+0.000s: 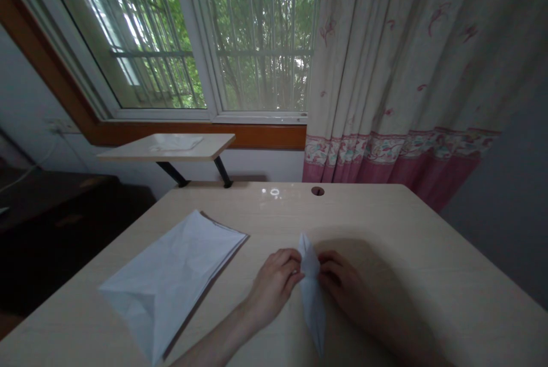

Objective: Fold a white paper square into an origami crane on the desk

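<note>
A narrow folded piece of white paper, pointed at both ends, stands out against the desk in front of me. My left hand pinches its left edge near the middle, thumb and fingers closed together. At the opposite edge, my right hand has its fingers bent against the paper, level with the left hand. The fingertips of the right hand are partly in shadow. To the left lies a stack of creased white paper sheets, apart from both hands.
The pale wooden desk has a round cable hole near its back edge. A raised shelf on black supports holds some crumpled white paper. Behind are a barred window and a patterned curtain.
</note>
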{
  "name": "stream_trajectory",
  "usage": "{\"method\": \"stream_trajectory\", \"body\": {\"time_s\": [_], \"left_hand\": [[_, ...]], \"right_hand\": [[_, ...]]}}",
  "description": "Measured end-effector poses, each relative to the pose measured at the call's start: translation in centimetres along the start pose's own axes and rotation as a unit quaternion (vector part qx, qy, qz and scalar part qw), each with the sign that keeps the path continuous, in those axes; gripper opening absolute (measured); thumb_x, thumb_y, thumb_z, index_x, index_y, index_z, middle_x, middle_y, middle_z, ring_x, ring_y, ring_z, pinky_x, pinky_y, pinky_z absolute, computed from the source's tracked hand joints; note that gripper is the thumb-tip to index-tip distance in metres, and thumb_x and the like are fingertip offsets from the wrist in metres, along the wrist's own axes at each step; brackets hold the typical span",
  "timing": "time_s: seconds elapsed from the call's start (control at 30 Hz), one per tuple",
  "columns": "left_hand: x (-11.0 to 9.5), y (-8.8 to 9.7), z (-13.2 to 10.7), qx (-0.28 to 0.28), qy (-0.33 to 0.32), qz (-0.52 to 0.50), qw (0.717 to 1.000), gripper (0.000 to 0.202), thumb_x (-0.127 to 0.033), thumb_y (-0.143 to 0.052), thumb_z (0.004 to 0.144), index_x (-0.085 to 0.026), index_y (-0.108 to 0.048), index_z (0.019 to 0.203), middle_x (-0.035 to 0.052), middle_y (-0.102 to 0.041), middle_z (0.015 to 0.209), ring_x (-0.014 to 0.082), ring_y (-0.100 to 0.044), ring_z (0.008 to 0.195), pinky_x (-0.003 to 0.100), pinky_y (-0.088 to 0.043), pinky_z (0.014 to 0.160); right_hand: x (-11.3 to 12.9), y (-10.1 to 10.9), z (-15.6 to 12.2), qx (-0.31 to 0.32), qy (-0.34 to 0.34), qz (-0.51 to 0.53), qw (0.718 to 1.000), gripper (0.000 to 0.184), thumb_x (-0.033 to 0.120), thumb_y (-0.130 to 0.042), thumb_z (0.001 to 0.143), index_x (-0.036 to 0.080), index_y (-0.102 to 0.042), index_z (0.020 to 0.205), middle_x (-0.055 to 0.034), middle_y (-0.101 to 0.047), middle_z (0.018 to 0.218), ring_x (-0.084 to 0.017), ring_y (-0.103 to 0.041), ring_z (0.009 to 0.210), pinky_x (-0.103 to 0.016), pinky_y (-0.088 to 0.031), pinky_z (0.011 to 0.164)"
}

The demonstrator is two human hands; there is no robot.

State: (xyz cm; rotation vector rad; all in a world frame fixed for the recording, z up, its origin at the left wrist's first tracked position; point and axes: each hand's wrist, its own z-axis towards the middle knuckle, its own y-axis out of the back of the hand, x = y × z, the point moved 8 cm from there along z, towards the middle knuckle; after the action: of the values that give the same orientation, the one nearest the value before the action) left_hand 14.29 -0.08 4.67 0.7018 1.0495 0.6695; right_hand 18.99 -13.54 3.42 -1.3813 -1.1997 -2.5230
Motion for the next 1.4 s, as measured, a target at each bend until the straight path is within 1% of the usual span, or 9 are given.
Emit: {"method": "stream_trajectory", "body": {"time_s": [0.1,0.3,0.47,0.63,0.77,0.9,1.07,1.2,1.4], "left_hand": [[0.3,0.0,0.1,-0.006,0.018,-0.017,1.0,0.011,-0.017,-0.06,0.088,-0.018,-0.059,0.077,0.0031,-0.062,0.099,0.02,-0.056,0.097,0.032,-0.043,0.086],[-0.3,-0.3,-0.2,0.005,0.025,-0.023,0.999,0.01,-0.014,-0.06,0.086,-0.018,-0.059,0.077,0.0034,-0.061,0.099,0.0211,-0.054,0.099,0.034,-0.041,0.087],[-0.7,-0.5,-0.3,0.005,0.04,-0.038,0.998,0.012,-0.015,-0.064,0.083,-0.018,-0.055,0.076,0.0042,-0.061,0.101,0.0223,-0.053,0.101,0.035,-0.04,0.089],[0.3,-0.9,-0.4,-0.002,0.082,-0.09,0.993,0.011,-0.015,-0.063,0.083,-0.019,-0.055,0.089,0.0053,-0.06,0.099,0.0219,-0.054,0.098,0.033,-0.043,0.088],[0.9,-0.9,-0.6,-0.014,0.113,-0.125,0.986,0.025,-0.014,-0.067,0.078,-0.02,-0.053,0.099,0.0056,-0.06,0.103,0.0226,-0.056,0.1,0.034,-0.044,0.089],[0.9,-0.7,-0.6,-0.025,0.123,-0.143,0.982,0.038,-0.011,-0.067,0.075,-0.02,-0.048,0.107,0.0063,-0.059,0.105,0.0232,-0.057,0.1,0.036,-0.046,0.09],[0.6,-0.6,-0.4,-0.038,0.075,-0.156,0.984,0.049,-0.007,-0.064,0.077,-0.023,-0.044,0.119,0.0079,-0.048,0.119,0.0202,-0.055,0.106,0.036,-0.047,0.094],[0.5,-0.8,-0.5,-0.029,0.051,-0.124,0.991,0.043,-0.007,-0.062,0.08,-0.023,-0.051,0.119,0.0089,-0.04,0.128,0.0198,-0.055,0.107,0.036,-0.046,0.097],[0.1,-1.1,-0.4,-0.019,0.043,-0.095,0.994,0.034,-0.006,-0.059,0.082,-0.02,-0.058,0.114,0.0094,-0.043,0.127,0.0182,-0.057,0.101,0.036,-0.048,0.097]], "right_hand": [[0.7,0.3,0.2,-0.006,-0.012,0.007,1.0,0.018,0.012,-0.047,0.084,0.021,-0.063,0.082,-0.0074,-0.061,0.101,-0.019,-0.058,0.096,-0.033,-0.048,0.088],[1.1,0.0,-0.1,0.007,-0.011,-0.006,1.0,0.016,0.01,-0.047,0.083,0.02,-0.056,0.076,-0.0076,-0.056,0.098,-0.019,-0.055,0.093,-0.034,-0.046,0.086],[0.6,-0.3,-0.3,0.004,0.001,-0.015,1.0,0.015,0.008,-0.046,0.083,0.02,-0.055,0.081,-0.0078,-0.053,0.101,-0.02,-0.053,0.096,-0.036,-0.044,0.089],[-0.3,-0.5,-0.2,-0.01,-0.029,-0.025,0.999,0.013,0.009,-0.047,0.082,0.02,-0.053,0.084,-0.0093,-0.05,0.107,-0.021,-0.051,0.102,-0.038,-0.044,0.092],[-0.6,-0.7,-0.2,-0.007,-0.045,-0.035,0.998,0.014,0.011,-0.047,0.083,0.02,-0.054,0.091,-0.0101,-0.05,0.11,-0.022,-0.053,0.102,-0.04,-0.045,0.093],[-1.2,-0.8,-0.3,-0.036,-0.042,-0.064,0.996,0.025,0.012,-0.045,0.082,0.021,-0.052,0.105,-0.0117,-0.049,0.116,-0.024,-0.052,0.109,-0.043,-0.046,0.095],[-1.8,-1.1,-0.5,-0.071,-0.015,-0.119,0.99,0.043,0.009,-0.043,0.081,0.022,-0.048,0.122,-0.0123,-0.051,0.123,-0.026,-0.051,0.115,-0.046,-0.047,0.096],[-1.4,-1.6,-0.5,-0.023,0.027,-0.159,0.987,0.044,0.01,-0.042,0.086,0.022,-0.051,0.127,-0.0119,-0.055,0.126,-0.025,-0.051,0.119,-0.045,-0.047,0.098],[-0.8,-1.8,-0.5,0.009,0.068,-0.215,0.974,0.046,0.008,-0.039,0.088,0.014,-0.049,0.132,-0.0143,-0.053,0.133,-0.025,-0.049,0.123,-0.045,-0.046,0.099]]}}
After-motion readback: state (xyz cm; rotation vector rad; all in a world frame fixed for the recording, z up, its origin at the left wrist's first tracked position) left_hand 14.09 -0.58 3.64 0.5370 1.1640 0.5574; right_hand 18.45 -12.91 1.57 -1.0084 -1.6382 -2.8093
